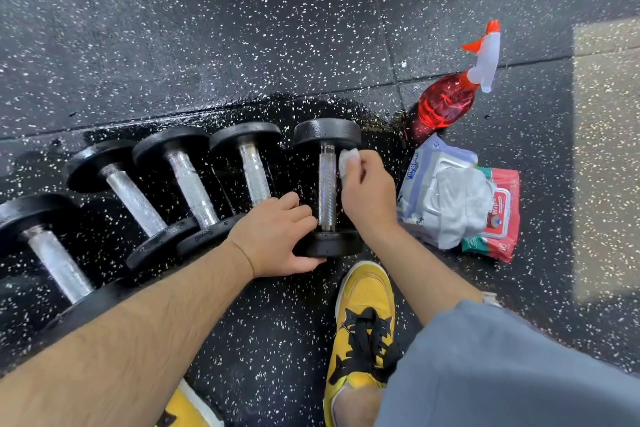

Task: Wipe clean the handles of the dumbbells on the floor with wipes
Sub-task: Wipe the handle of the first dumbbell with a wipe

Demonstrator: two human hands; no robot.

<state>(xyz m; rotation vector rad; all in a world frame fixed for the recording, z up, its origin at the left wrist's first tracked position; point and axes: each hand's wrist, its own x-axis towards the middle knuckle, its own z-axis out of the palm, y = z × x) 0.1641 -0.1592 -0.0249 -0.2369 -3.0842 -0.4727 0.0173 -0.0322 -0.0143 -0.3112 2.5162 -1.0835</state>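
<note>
Right hand (367, 191) pinches a balled wipe (347, 158) just right of the rightmost dumbbell (327, 133) on the floor (242, 45), its handle (327, 191) running straight away from the person, so the wipe goes left while the left hand (277, 236) grips the near head.

Five black steel-handled dumbbells (192, 191); one white wipe (346, 158) in the grip; right of it, two plastic wipe packs (429, 163), one red spray bottle (441, 107).

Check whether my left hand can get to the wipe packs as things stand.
Probably not directly. The left hand grips the near end of the rightmost dumbbell, and the right hand, holding a wipe, lies between it and the wipe packs.
</note>
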